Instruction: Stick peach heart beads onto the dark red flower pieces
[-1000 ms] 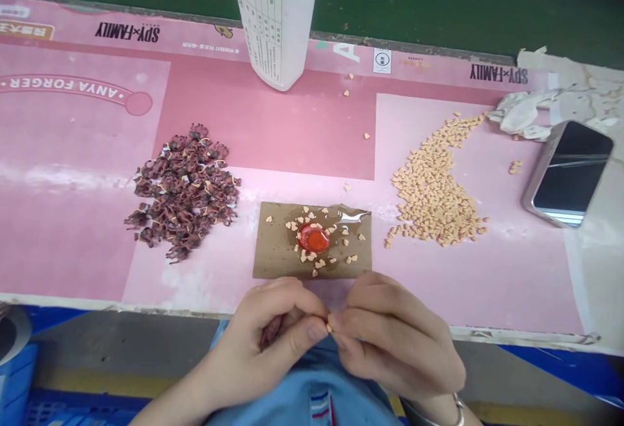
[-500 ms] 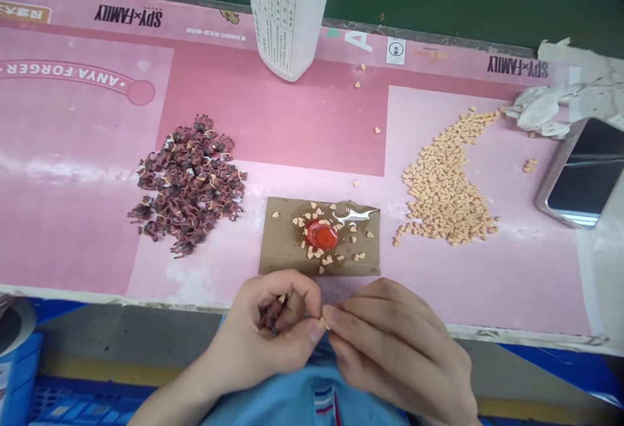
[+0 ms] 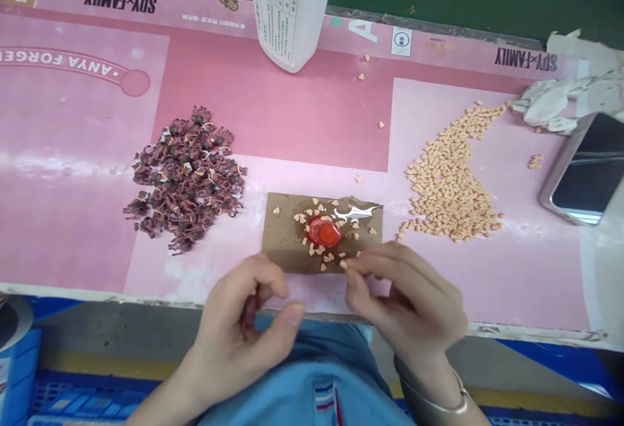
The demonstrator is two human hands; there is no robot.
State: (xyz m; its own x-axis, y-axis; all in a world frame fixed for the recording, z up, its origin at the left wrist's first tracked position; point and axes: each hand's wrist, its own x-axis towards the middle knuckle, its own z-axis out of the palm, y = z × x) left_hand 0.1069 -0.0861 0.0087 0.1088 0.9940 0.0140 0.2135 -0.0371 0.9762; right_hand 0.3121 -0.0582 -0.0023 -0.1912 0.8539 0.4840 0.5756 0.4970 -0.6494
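Note:
My left hand (image 3: 251, 322) is curled at the table's front edge, with small dark-red figures (image 3: 248, 314) held in its palm by the lower fingers; thumb and forefinger are apart. My right hand (image 3: 407, 292) pinches one tiny beige piece (image 3: 344, 264) over the near right corner of a brown card (image 3: 283, 244). On that card lie a red round blob (image 3: 325, 233), a shiny wet patch and several scattered beige pieces. To the left is a pile of dark-red figures (image 3: 188, 179) with yellowish bits. A heap of beige pieces (image 3: 453, 185) spreads out on the right.
A white bottle with a printed label (image 3: 292, 16) stands at the back. On the right lie a phone (image 3: 585, 169) and a crumpled white tissue (image 3: 550, 104). Pink printed sheeting (image 3: 277, 114) covers the table. Blue crates (image 3: 82, 406) are below, left.
My hands have come apart. My right hand has moved up to the card's edge with a beige piece in its fingertips. My left thumb and forefinger have spread.

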